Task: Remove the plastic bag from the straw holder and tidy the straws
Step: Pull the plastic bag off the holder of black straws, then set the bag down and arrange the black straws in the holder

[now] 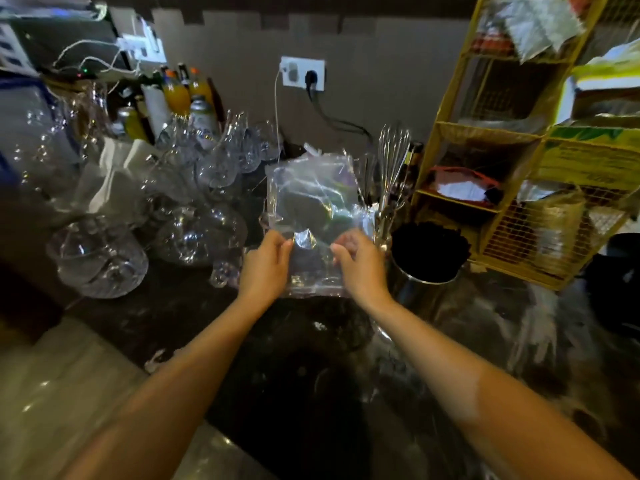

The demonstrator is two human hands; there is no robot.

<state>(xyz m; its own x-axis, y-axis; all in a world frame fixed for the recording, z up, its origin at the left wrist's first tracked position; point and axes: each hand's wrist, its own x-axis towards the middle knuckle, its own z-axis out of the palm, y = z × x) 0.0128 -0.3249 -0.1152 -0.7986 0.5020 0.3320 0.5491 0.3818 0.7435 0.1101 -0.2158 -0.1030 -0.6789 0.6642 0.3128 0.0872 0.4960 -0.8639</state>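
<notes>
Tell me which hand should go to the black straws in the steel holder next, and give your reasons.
The right hand. It sits right beside the steel holder of black straws, while the left hand is on the far side of the clear plastic bag that both hands grip, and could probably keep holding it.

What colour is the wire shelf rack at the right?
Yellow; the wire shelf rack shows best in the head view.

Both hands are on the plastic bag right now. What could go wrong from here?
1. The clear plastic bag, pinched by the left hand and the right hand, hangs close to the wine glasses; a swing might topple one.
2. The whisk stands right behind the bag and could snag it.
3. The steel holder of black straws sits beside the right wrist; a bump may tip it.
</notes>
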